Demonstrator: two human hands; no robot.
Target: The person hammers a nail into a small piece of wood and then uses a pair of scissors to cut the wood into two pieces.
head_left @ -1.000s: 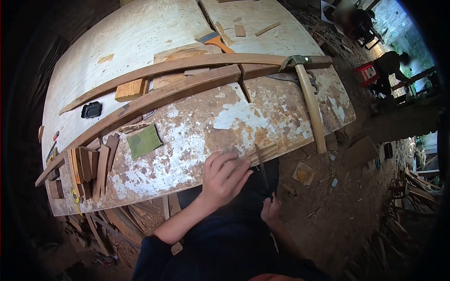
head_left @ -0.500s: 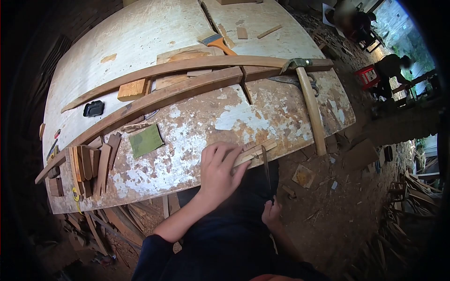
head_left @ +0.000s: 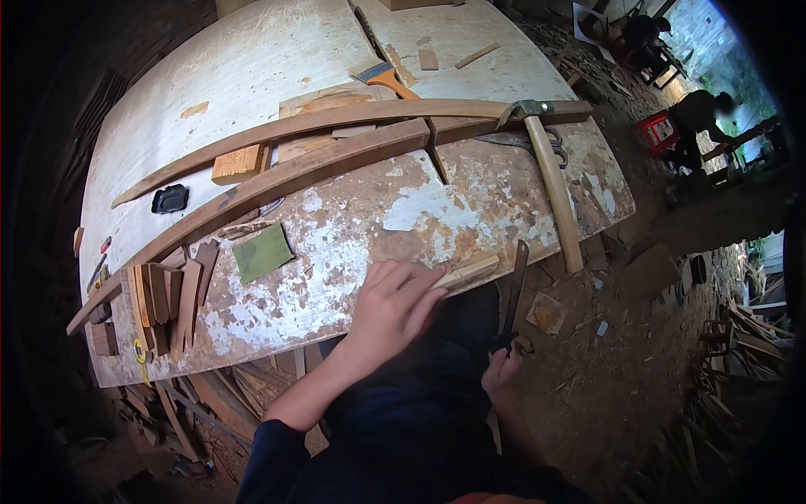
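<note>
My left hand (head_left: 393,304) is closed on one end of a short pale wood strip (head_left: 472,273), pressing it down near the bench's front edge. The strip's far end sticks out to the right, past my fingertips. My right hand (head_left: 501,370) is lower, in front of the bench edge, with its fingers wrapped around the dark handle of a long narrow blade (head_left: 515,290). That blade points up and away from me, its tip to the right of the strip and apart from it.
On the worn bench (head_left: 336,294) lie a hammer (head_left: 550,181), two long curved timbers (head_left: 285,178), a paintbrush (head_left: 386,80), green sandpaper (head_left: 263,254), a black tray (head_left: 170,198) and upright wood blocks (head_left: 155,298). Two people (head_left: 701,122) sit far right.
My right hand has drawn the blade to the right, off the wood strip it crossed before. My left hand stays on the strip, its fingers slightly shifted.
</note>
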